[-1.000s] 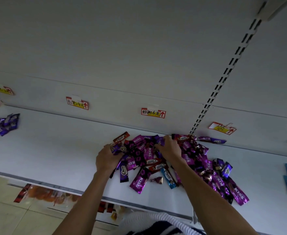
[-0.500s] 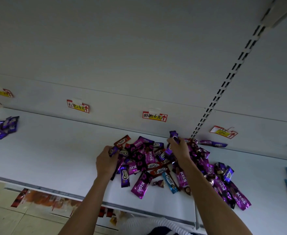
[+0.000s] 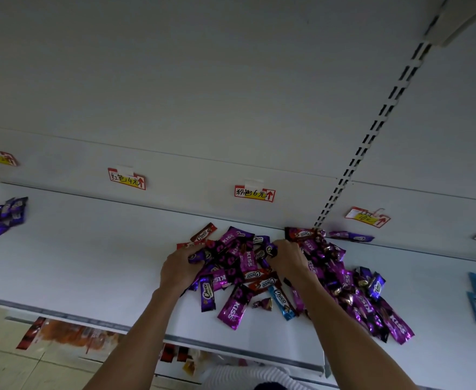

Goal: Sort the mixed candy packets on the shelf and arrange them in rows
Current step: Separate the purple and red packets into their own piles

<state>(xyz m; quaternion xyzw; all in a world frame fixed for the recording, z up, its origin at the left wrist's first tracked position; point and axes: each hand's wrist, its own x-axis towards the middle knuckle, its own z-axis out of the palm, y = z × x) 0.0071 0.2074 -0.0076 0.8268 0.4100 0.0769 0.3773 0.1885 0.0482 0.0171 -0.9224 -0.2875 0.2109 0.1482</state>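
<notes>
both hands [image 3: 232, 266] grip packets in the candy pile [image 3: 329, 277] (mostly purple).

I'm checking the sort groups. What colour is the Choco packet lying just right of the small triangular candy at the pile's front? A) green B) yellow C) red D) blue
D: the Choco packet beside the triangular candy has a blue wrapper, at the front of the heap of candy packets.
</notes>
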